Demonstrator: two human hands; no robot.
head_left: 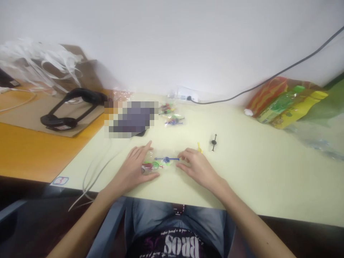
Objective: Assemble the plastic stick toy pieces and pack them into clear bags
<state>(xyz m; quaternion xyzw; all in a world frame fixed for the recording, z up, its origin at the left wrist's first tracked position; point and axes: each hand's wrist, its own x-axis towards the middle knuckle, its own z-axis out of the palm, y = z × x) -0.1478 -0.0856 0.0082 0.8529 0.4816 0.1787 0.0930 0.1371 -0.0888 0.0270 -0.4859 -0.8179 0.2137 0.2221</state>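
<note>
A blue plastic piece (166, 159), a thin rod with pointed ends and a round middle, lies between my hands. Around it is clear plastic wrapping, with red and green pieces (155, 165) at its left. My left hand (135, 165) rests at the left side of this pack, thumb and fingers spread about it. On the right, the curled fingertips of my right hand (198, 166) are at the blue rod's tip, the thumb a little apart below. Just beyond that hand shows a yellow piece (199, 147), partly hidden. A similar black piece (214, 142) lies farther right.
Several small packs of colourful pieces (174, 120) lie farther back, beside a blurred-out dark object (133, 120). A black frame-like device (72, 107) sits on cardboard at left. Snack packages (301, 107) stand at right. A grey cable (258, 86) runs along the wall; thin white cords (94, 179) hang over the front edge.
</note>
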